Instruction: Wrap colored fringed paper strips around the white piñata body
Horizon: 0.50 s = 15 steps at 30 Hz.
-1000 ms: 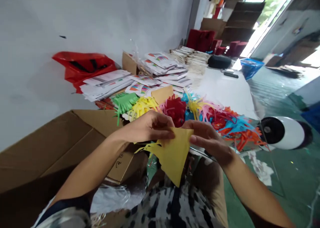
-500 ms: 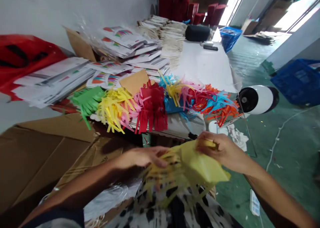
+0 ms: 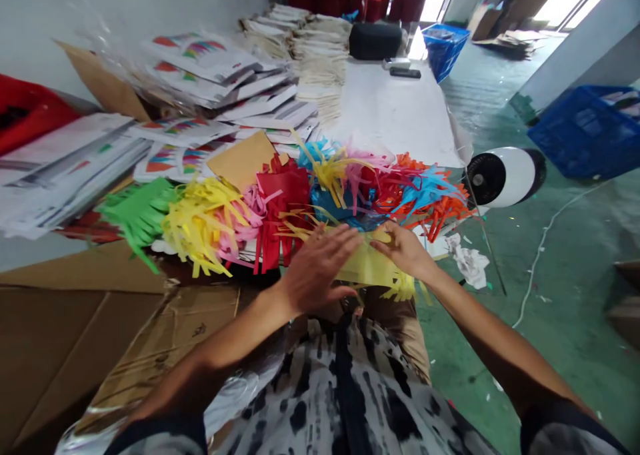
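Note:
A yellow fringed tissue paper [image 3: 367, 266] lies at the near edge of the table, its cut strips spreading out at both ends. My left hand [image 3: 323, 266] rests on its left part with fingers stretched out flat and the thumb apart. At the paper's upper right edge, my right hand [image 3: 404, 247] pinches it between thumb and fingers. Just beyond are a blue tissue piece [image 3: 327, 202] and a red fringed piece [image 3: 284, 185]. Farther left lie a yellow fringed bundle [image 3: 197, 225] and a green fringed piece [image 3: 137, 208].
Printed white packets [image 3: 200, 62] are piled at the back left. Pink, blue and orange fringes [image 3: 445, 205] hang at the table's right end. A white fan [image 3: 510, 176] stands beside it, and a blue crate [image 3: 590, 132] sits on the floor. Cardboard [image 3: 60, 335] is at the lower left.
Both hands have moved up and forward, bringing the yellow fringed tissue paper from above my lap to the table edge. My left hand has flattened onto it. The view has shifted slightly.

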Tool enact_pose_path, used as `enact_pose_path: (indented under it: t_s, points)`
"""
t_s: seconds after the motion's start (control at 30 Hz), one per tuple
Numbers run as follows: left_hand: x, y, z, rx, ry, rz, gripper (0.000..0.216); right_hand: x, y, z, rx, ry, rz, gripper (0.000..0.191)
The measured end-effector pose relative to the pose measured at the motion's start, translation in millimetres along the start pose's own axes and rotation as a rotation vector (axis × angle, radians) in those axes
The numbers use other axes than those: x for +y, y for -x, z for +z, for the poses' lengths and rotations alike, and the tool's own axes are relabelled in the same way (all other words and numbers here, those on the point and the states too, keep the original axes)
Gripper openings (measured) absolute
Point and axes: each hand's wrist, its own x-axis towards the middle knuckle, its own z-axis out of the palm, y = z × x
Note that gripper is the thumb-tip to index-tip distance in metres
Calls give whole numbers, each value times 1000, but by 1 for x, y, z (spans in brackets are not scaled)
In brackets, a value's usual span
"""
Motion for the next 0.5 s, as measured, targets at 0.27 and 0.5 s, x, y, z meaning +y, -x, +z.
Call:
enact_pose_path:
  t_s: [0.27, 0.5]
  points:
    - [7, 10, 78, 49, 20, 48, 55, -33, 55, -8, 88, 577, -376, 54]
    - [7, 13, 48, 73, 56, 28, 33, -19, 83, 16, -3, 520, -375, 37]
